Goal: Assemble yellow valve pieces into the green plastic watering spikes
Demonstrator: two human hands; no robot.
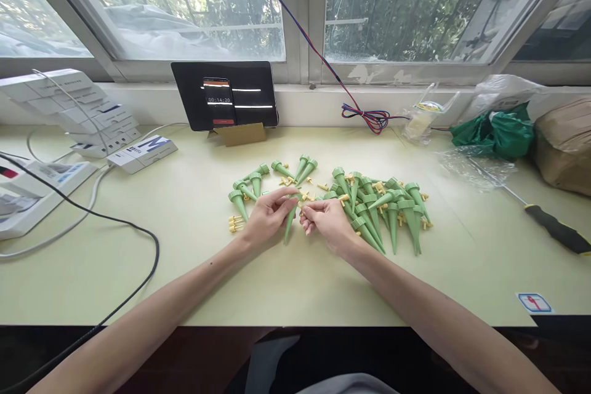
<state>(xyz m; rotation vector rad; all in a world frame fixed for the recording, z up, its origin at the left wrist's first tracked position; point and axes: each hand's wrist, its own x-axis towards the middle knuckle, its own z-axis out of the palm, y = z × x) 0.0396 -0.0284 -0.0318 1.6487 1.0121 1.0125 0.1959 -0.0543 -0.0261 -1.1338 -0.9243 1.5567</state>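
Observation:
My left hand (pixel 268 217) pinches a green plastic plant watering spike (pixel 289 225), its tip slanting down toward the table. Close beside it, my right hand (pixel 325 217) is closed, thumb against fingers, on a small yellow plastic piece (pixel 302 212) that mostly hides behind the fingertips. To the right of that hand lies a heap of green spikes (pixel 392 221) with yellow pieces mixed in. A looser group of spikes (pixel 237 202) lies beyond my left hand, near some yellow pieces (pixel 235 223). More yellow pieces (pixel 323 186) are scattered between the groups.
A tablet (pixel 226 95) leans by the window behind a cardboard piece (pixel 241 134). White boxes (pixel 143 152) and cables (pixel 154 246) occupy the left. On the right are a screwdriver (pixel 556 228), a green bag (pixel 496 130) and a brown package (pixel 566 141). Red-blue wire (pixel 369 117) lies behind.

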